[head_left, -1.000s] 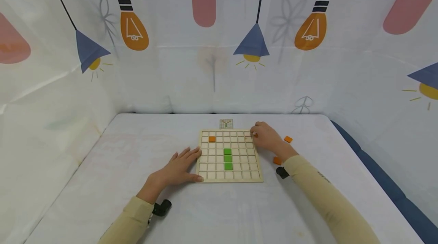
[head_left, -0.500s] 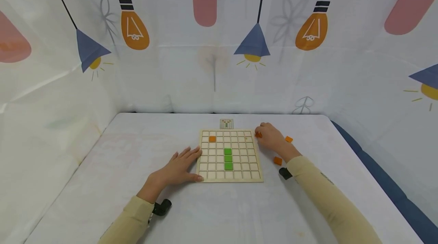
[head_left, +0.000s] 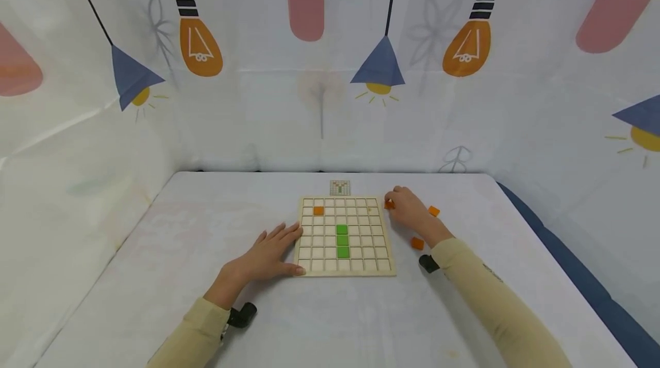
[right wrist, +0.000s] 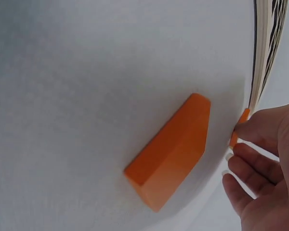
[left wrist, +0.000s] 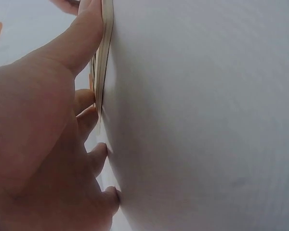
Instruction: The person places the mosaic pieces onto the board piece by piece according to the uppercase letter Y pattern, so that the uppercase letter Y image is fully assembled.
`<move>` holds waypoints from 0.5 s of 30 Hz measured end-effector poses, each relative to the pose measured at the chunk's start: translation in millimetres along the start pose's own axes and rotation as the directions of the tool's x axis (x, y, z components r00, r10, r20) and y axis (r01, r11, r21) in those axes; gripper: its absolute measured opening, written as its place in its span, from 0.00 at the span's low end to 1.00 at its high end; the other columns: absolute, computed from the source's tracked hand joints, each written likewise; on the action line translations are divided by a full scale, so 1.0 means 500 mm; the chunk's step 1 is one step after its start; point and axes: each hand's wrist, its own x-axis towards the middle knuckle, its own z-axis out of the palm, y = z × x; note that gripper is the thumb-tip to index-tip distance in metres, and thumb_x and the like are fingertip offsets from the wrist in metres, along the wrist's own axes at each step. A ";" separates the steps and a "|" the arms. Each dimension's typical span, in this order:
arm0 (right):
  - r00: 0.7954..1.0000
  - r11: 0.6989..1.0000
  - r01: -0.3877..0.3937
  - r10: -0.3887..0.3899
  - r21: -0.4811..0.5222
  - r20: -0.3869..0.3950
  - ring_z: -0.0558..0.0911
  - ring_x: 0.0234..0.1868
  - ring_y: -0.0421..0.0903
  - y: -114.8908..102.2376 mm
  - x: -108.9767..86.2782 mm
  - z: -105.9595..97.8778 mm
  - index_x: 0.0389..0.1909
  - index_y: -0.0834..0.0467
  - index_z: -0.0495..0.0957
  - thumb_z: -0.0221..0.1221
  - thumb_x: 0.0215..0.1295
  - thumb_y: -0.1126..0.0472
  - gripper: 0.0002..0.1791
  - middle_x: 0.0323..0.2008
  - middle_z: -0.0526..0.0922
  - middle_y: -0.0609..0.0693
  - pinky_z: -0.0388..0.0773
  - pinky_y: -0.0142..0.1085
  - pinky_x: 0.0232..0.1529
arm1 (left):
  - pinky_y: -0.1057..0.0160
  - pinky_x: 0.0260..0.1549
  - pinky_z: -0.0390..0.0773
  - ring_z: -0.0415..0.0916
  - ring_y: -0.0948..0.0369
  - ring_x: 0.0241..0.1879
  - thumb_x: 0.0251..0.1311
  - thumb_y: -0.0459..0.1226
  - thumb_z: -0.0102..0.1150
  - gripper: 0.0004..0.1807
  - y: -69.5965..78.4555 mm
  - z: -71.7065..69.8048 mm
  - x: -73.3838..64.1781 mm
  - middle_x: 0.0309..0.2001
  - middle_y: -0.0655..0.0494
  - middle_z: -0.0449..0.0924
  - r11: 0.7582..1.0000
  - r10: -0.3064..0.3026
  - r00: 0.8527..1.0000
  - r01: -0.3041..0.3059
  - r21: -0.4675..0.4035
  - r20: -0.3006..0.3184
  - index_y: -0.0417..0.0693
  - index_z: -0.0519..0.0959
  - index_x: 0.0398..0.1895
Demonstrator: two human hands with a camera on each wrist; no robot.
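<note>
A wooden grid board (head_left: 306, 265) lies on the white table, with one orange tile (head_left: 318, 211) near its upper left and a column of green tiles (head_left: 342, 241) near its middle. My left hand (head_left: 265, 256) rests along the board's left edge, fingers spread and thumb at the lower left corner. In the left wrist view, the thumb (left wrist: 82, 41) touches the board's edge. Just off the board's upper right corner, my right hand (head_left: 409, 210) pinches an orange tile (right wrist: 240, 126) between thumb and fingers, close to the tabletop.
Two loose orange tiles lie by the right forearm, one farther back (head_left: 434, 211) and one nearer (head_left: 417, 243), partly beside the sleeve. A small printed pattern card (head_left: 340, 187) sits behind the board. A patterned cloth wall (head_left: 247, 116) stands behind the table.
My right hand has drawn slightly right, off the board's upper right corner, and the orange tile in its fingers has come into clearer sight. My left hand has stayed on the board's edge.
</note>
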 end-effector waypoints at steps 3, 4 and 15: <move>1.000 1.000 0.008 -0.008 -0.003 0.000 0.77 0.44 0.56 -0.005 0.002 0.001 0.47 0.65 0.83 0.58 0.62 0.71 0.14 0.41 0.81 0.60 0.78 0.48 0.50 | 0.31 0.73 0.43 0.41 0.44 0.80 0.55 0.62 0.65 0.53 -0.001 0.000 -0.003 0.80 0.54 0.48 1.000 -0.002 1.000 0.002 -0.008 -0.003 0.52 0.53 0.79; 1.000 1.000 0.004 -0.004 -0.005 0.001 0.77 0.44 0.56 -0.007 0.004 0.001 0.47 0.65 0.83 0.58 0.62 0.71 0.14 0.41 0.81 0.60 0.78 0.48 0.50 | 0.31 0.73 0.42 0.41 0.44 0.80 0.55 0.62 0.65 0.53 0.000 0.000 -0.004 0.80 0.54 0.48 1.000 -0.002 1.000 0.002 -0.012 -0.005 0.52 0.53 0.79; 0.997 0.998 -0.057 0.058 -0.019 0.055 0.77 0.46 0.55 -0.008 0.008 0.002 0.50 0.65 0.83 0.58 0.62 0.71 0.16 0.42 0.80 0.59 0.77 0.48 0.52 | 0.31 0.73 0.43 0.41 0.44 0.80 0.55 0.62 0.65 0.53 0.002 -0.002 -0.003 0.80 0.54 0.49 1.000 0.003 1.000 -0.003 -0.014 -0.007 0.52 0.54 0.79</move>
